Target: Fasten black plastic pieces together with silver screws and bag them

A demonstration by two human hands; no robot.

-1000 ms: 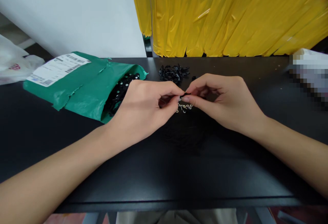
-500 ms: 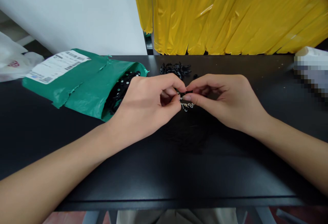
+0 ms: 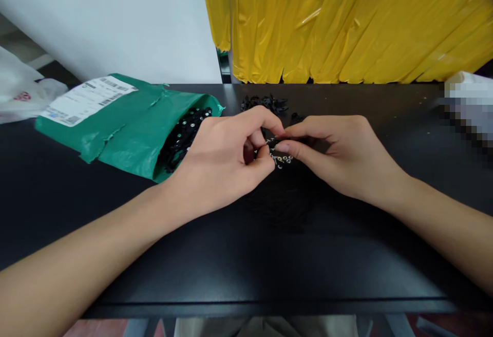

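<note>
My right hand (image 3: pixel 339 154) pinches a small black piece (image 3: pixel 284 138) between thumb and index finger; most of the piece is hidden. My left hand (image 3: pixel 227 149) is curled beside it, its index fingertip at the right fingertips and its thumb bent in lower down. Whatever the left fingers hold, if anything, is too small to make out. Just below the fingertips, several small silver metal bits (image 3: pixel 287 159), like screws or rivets, lie on the black table. Behind the hands is a heap of small black parts (image 3: pixel 265 103).
A torn green mailing bag (image 3: pixel 134 144) with a white label lies at left, black parts with silver dots (image 3: pixel 185 131) showing in its mouth. A white plastic bag (image 3: pixel 23 90) is beyond it. Yellow sheeting (image 3: pixel 327 23) hangs behind the black table (image 3: pixel 269 260). A blurred white object (image 3: pixel 470 103) sits at right.
My left thumb has moved down, away from its index finger, and the gap between them is wider. The right hand keeps its pinch, nearly in place.
</note>
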